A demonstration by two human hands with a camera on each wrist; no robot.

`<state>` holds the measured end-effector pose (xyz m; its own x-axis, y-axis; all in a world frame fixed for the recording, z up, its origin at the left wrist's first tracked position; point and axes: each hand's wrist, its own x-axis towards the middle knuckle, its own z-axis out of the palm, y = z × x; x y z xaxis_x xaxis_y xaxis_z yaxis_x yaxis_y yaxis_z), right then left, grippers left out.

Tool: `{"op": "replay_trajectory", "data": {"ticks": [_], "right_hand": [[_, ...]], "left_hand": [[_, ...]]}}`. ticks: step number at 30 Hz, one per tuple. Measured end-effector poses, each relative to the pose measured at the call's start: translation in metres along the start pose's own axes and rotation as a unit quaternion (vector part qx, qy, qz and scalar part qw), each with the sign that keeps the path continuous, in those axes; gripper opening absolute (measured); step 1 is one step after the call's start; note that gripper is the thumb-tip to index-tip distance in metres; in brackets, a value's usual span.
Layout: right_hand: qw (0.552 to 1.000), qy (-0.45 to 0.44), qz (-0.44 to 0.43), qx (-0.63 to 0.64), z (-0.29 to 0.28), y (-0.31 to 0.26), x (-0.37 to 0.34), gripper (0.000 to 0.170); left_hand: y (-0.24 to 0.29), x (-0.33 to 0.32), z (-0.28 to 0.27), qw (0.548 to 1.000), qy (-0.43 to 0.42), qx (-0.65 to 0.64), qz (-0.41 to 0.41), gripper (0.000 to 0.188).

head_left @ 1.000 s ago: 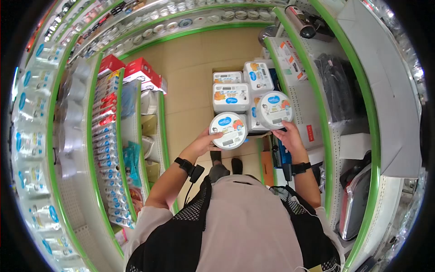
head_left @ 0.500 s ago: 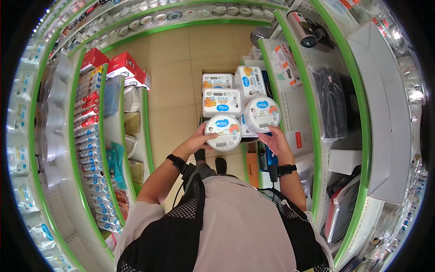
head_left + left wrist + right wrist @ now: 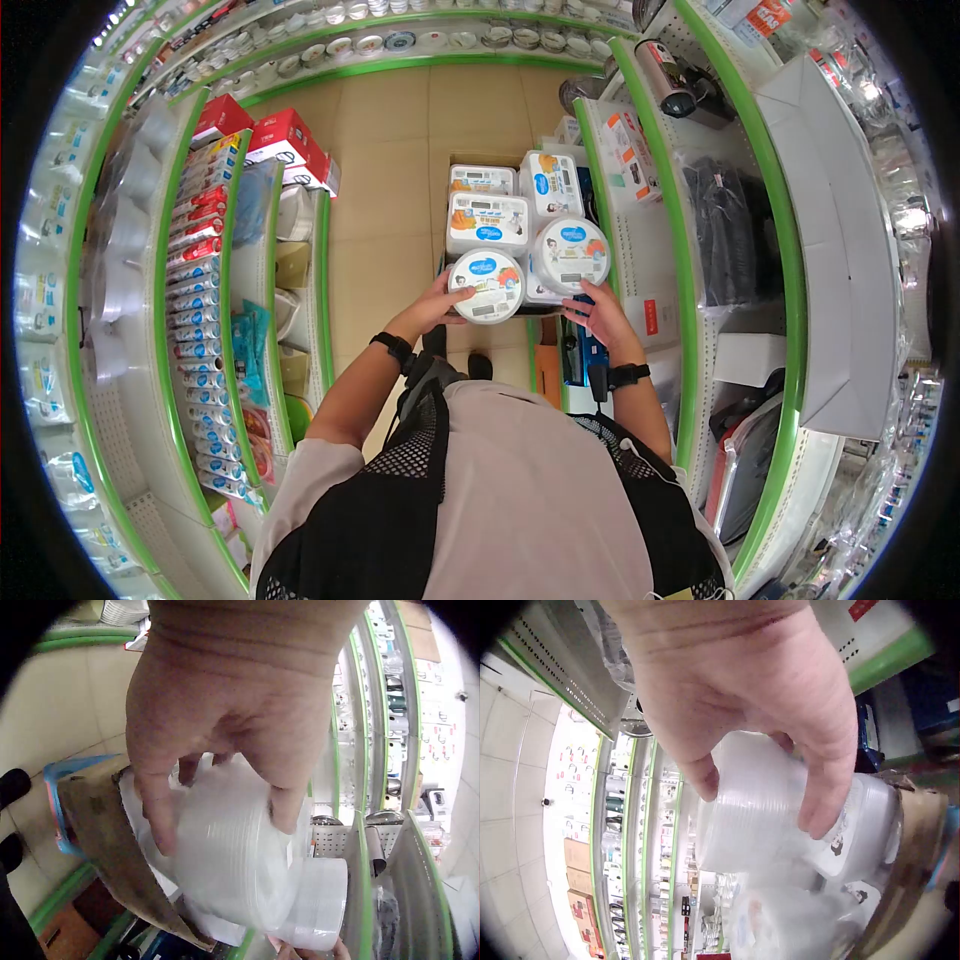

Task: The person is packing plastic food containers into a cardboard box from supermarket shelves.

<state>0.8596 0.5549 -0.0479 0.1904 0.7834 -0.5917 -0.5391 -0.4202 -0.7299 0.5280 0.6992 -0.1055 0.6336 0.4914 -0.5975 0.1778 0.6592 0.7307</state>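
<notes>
In the head view two round labelled tubs are held over a carton of packs. My left hand (image 3: 437, 304) grips the left round tub (image 3: 487, 286), thumb on its lid. The right round tub (image 3: 572, 255) is gripped at its near edge by my right hand (image 3: 604, 318). In the left wrist view the hand (image 3: 225, 727) spans a stack of clear round containers (image 3: 232, 847). The right wrist view has the hand (image 3: 757, 697) around a similar clear stack (image 3: 754, 806). Rectangular packs (image 3: 489, 222) lie beyond the tubs.
The cardboard carton (image 3: 105, 832) shows its brown wall below the left hand. Shelves with green edges (image 3: 325, 290) stand on both sides. Red boxes (image 3: 285, 138) sit on the left shelving, and a blue item (image 3: 573, 355) lies right of the feet. Tiled floor (image 3: 385, 190) stretches ahead.
Both hands keep hold of their round tubs. Hands, tubs and carton appear further left in the head view than a second ago, as the view has shifted.
</notes>
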Motion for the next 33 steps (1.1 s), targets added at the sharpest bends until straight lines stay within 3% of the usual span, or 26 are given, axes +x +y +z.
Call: {"op": "replay_trajectory", "data": {"ticks": [4, 8, 11, 14, 16, 20, 26, 33], "right_hand": [[0.997, -0.003, 0.041, -0.058, -0.015, 0.004, -0.004, 0.066], [0.997, 0.019, 0.015, -0.079, -0.03, 0.009, -0.018, 0.063], [0.98, 0.13, -0.086, -0.127, -0.042, 0.014, -0.026, 0.053], [0.955, 0.189, -0.188, -0.127, -0.048, 0.017, -0.035, 0.033], [0.957, 0.155, -0.238, -0.06, -0.038, 0.01, -0.049, 0.014], [0.971, 0.067, -0.231, -0.003, -0.012, 0.001, -0.062, 0.007], [0.983, -0.045, -0.179, -0.014, 0.073, 0.0, -0.069, 0.009], [0.979, -0.141, -0.134, -0.055, 0.212, 0.029, -0.055, 0.007]], "left_hand": [[0.01, -0.024, 0.013, 0.999, -0.009, -0.021, -0.025, 0.078], [-0.007, -0.04, 0.007, 0.999, 0.039, -0.009, -0.016, 0.081], [-0.039, -0.063, -0.013, 0.993, 0.102, -0.052, 0.042, 0.081], [-0.058, -0.119, -0.02, 0.975, 0.128, -0.156, 0.089, 0.068], [-0.082, -0.154, -0.031, 0.964, 0.14, -0.193, 0.118, 0.064], [-0.12, -0.232, -0.043, 0.926, 0.168, -0.285, 0.18, 0.053], [-0.161, -0.324, -0.075, 0.857, 0.22, -0.371, 0.283, 0.047], [-0.161, -0.413, -0.134, 0.8, 0.263, -0.407, 0.353, 0.044]]}}
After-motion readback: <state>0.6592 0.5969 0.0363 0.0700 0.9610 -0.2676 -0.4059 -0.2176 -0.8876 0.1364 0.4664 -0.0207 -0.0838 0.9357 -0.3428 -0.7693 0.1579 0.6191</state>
